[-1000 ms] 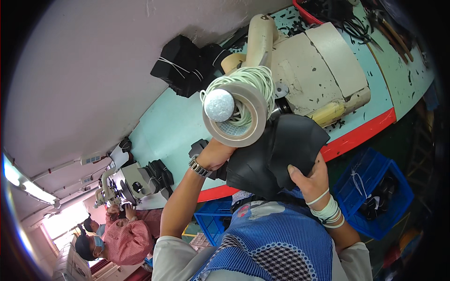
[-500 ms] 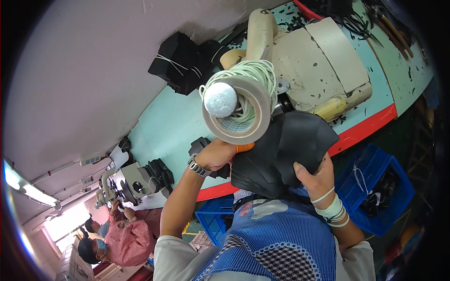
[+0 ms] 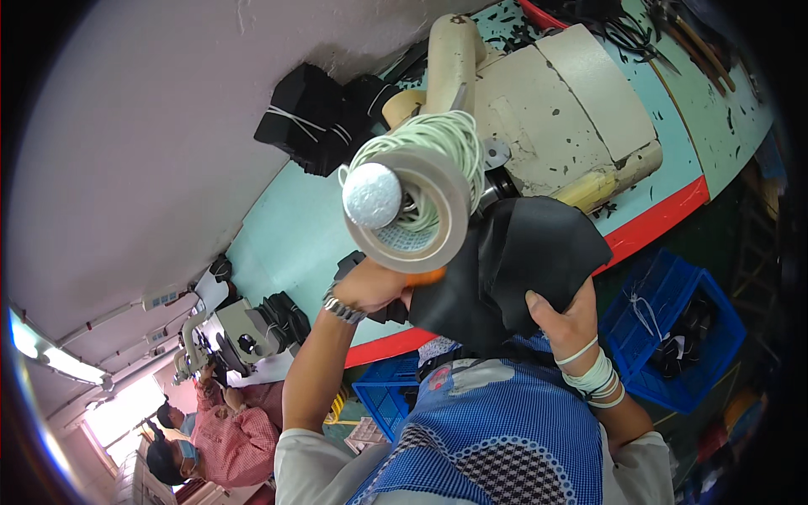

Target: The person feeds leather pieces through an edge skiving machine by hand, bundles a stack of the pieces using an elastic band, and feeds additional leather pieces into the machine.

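Note:
Black leather-like pieces lie overlapped in front of my apron, at the machine's near side. My right hand grips their right edge, thumb on top and fingers underneath. Pale elastic bands circle that wrist. My left hand, with a metal watch at the wrist, is closed at their upper left edge. An orange cover on one of its fingers is smeared by motion, and the fingertips are partly hidden. A tape roll with coiled pale green cord stands just above this hand. More black pieces show behind the left hand.
A cream machine stands on the pale green table with a red front edge. Tied black bundles sit by the wall. Blue crates flank me below. Scissors lie far right. A co-worker sits at the left.
My left hand has shifted slightly left and down, its orange-covered finger now blurred. The black pieces have turned a little, their left layers less separated. My right hand keeps its grip.

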`<control>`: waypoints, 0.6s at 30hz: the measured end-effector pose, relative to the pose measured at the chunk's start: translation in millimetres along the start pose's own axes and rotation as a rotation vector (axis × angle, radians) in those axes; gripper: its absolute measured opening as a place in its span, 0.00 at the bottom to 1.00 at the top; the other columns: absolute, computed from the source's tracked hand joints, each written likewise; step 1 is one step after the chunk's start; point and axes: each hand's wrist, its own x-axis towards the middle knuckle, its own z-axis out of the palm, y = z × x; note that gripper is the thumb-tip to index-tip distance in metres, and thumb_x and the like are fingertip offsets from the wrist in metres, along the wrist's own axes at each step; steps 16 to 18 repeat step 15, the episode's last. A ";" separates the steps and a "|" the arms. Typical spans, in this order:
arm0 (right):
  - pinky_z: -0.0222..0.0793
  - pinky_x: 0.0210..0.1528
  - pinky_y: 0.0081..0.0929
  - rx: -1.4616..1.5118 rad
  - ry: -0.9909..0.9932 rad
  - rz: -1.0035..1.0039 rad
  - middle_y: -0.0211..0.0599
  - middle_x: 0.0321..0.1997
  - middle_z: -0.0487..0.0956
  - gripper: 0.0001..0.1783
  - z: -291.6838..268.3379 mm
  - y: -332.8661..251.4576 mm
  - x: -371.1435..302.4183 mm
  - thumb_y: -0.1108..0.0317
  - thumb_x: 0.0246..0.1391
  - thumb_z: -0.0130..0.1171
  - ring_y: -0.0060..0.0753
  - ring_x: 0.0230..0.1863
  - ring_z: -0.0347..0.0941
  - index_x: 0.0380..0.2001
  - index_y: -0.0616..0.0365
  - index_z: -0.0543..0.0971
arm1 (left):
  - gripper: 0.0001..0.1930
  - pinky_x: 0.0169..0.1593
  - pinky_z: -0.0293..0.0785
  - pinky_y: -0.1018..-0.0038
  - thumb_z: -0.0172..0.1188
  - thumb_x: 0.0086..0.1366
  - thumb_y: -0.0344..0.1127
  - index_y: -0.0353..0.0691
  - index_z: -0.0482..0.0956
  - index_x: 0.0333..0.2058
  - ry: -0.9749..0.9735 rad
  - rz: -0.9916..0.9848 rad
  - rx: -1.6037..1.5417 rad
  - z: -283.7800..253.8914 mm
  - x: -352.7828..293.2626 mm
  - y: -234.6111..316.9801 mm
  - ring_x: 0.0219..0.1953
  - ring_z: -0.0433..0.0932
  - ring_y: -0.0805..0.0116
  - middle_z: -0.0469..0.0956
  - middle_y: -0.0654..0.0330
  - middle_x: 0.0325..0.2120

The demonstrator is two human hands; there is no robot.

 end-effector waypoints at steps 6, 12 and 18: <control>0.67 0.57 0.28 -0.081 0.044 -0.109 0.46 0.53 0.72 0.36 1.7 0.4 2.2 0.79 0.45 0.60 0.34 0.52 0.72 0.58 0.71 0.60 | 0.15 0.25 0.68 0.86 0.57 0.69 0.42 0.35 0.78 0.43 0.181 0.073 0.223 5.9 -4.3 -2.3 0.23 0.74 0.85 0.80 0.67 0.26; 0.66 0.56 0.27 -0.118 0.031 -0.107 0.46 0.53 0.72 0.36 3.5 -0.6 2.7 0.79 0.44 0.60 0.34 0.52 0.71 0.58 0.71 0.60 | 0.18 0.27 0.70 0.86 0.57 0.69 0.42 0.32 0.76 0.49 0.305 0.133 0.017 23.3 0.9 -12.9 0.25 0.76 0.84 0.80 0.66 0.28; 0.65 0.58 0.28 -0.035 0.037 -0.015 0.47 0.54 0.70 0.37 -0.6 -0.9 0.8 0.79 0.45 0.60 0.35 0.54 0.70 0.59 0.69 0.60 | 0.22 0.28 0.70 0.92 0.62 0.65 0.42 0.35 0.74 0.53 0.061 -0.027 0.153 6.1 -22.0 -1.9 0.25 0.77 0.84 0.81 0.65 0.30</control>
